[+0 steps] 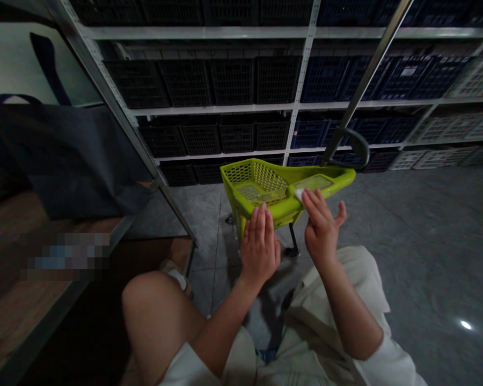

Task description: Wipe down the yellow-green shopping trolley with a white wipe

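A lime-green plastic basket cart (241, 185) stands on the floor in front of my knees, with a grey handle pole (362, 86) rising from its right end. My left hand (260, 241) is flat against the basket's near rim, fingers stretched out together. My right hand (322, 225) is just to the right, its fingertips pressing a small white cloth or wipe (299, 194) against the basket's rim, thumb spread out to the side. I am seated, with my bare left knee (153, 305) and light-coloured shorts (338, 300) below the hands.
Metal shelving (301, 69) filled with dark and white plastic crates lines the back. A slanted shelf upright (116, 107) crosses the left. A dark fabric bag (64, 155) sits on a wooden shelf (8, 305) at left. Grey tiled floor (426, 241) spreads to the right.
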The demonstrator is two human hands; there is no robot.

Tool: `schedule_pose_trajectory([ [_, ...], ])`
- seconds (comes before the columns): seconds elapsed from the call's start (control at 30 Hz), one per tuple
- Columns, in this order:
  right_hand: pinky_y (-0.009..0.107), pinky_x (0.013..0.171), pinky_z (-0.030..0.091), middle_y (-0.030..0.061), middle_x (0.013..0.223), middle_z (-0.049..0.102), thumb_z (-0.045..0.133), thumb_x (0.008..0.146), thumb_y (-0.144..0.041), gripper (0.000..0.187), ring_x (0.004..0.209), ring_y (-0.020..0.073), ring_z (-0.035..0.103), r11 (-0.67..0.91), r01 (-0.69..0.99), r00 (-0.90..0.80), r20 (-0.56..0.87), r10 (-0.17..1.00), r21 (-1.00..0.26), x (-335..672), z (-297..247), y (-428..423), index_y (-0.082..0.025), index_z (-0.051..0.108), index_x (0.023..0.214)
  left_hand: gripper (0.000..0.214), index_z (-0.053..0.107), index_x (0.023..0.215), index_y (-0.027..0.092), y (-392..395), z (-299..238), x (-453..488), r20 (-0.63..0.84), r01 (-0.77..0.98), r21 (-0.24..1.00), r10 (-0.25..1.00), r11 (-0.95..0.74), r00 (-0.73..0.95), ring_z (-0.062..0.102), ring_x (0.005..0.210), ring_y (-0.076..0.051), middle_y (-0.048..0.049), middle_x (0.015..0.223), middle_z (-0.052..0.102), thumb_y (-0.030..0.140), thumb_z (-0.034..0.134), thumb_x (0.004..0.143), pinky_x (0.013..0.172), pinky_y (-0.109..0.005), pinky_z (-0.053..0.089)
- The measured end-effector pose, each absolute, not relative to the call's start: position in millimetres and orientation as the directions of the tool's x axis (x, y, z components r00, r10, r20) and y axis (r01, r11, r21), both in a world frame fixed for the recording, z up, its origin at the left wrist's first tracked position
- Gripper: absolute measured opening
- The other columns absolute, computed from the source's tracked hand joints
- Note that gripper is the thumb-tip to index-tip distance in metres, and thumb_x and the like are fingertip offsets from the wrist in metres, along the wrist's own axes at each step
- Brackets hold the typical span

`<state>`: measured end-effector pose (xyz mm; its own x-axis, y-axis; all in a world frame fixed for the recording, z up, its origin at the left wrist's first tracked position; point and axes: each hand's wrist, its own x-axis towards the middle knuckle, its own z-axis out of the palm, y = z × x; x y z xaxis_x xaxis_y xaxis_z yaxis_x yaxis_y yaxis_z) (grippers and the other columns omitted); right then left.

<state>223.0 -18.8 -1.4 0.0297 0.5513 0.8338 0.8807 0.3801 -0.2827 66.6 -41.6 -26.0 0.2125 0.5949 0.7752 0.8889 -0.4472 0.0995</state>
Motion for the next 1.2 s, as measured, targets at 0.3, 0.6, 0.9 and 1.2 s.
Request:
schedule_pose_trajectory([
  [0.3,0.044,0.12,0.019,0.0073,0.149,0.051,0.036,0.089,-0.007,0.066,0.141,0.018,0.044,0.631,0.767,-0.329,0.772,0.544,-0.118,197.8,0.2,-39.4,-0.026,0.036,0.152,0.064,0.019,0.155,0.005,-39.7,-30.0,68.8,0.786,0.918,0.103,0.597,-0.384,0.161,0.021,0.151,-0.025,-0.0201,0.154,0.041,0.018,0.042,0.096,0.119,-0.044,0.029],
  [0.6,0.047,0.118,0.021,0.008,0.148,0.052,0.033,0.088,-0.008,0.067,0.141,0.0199,0.043,0.464,0.858,-0.084,0.829,0.552,-0.221,203.0,-2.7,-29.0,-0.027,0.037,0.152,0.067,0.015,0.156,0.005,-39.7,-29.4,68.4,0.787,0.905,0.094,0.588,-0.414,0.187,0.023,0.151,-0.027,-0.0212,0.155,0.039,0.018,0.042,0.096,0.118,-0.045,0.031],
  [0.9,0.054,0.12,0.007,0.0037,0.142,0.058,0.034,0.085,-0.005,0.067,0.137,0.0206,0.049,0.391,0.88,0.018,0.843,0.538,-0.269,226.2,1.9,-13.6,-0.032,0.046,0.146,0.069,0.013,0.156,0.004,-41.1,-28.3,65.1,0.775,0.883,0.11,0.595,-0.455,0.21,0.02,0.152,-0.028,-0.0215,0.158,0.034,0.018,0.041,0.094,0.119,-0.047,0.03],
  [1.2,0.046,0.121,0.016,0.0062,0.15,0.049,0.035,0.089,-0.008,0.066,0.141,0.0178,0.043,0.615,0.773,-0.3,0.766,0.569,-0.154,189.5,1.3,-42.4,-0.028,0.034,0.152,0.063,0.02,0.155,0.007,-38.6,-30.9,67.8,0.787,0.915,0.109,0.597,-0.388,0.159,0.029,0.149,-0.025,-0.0208,0.153,0.043,0.019,0.041,0.096,0.118,-0.044,0.032],
])
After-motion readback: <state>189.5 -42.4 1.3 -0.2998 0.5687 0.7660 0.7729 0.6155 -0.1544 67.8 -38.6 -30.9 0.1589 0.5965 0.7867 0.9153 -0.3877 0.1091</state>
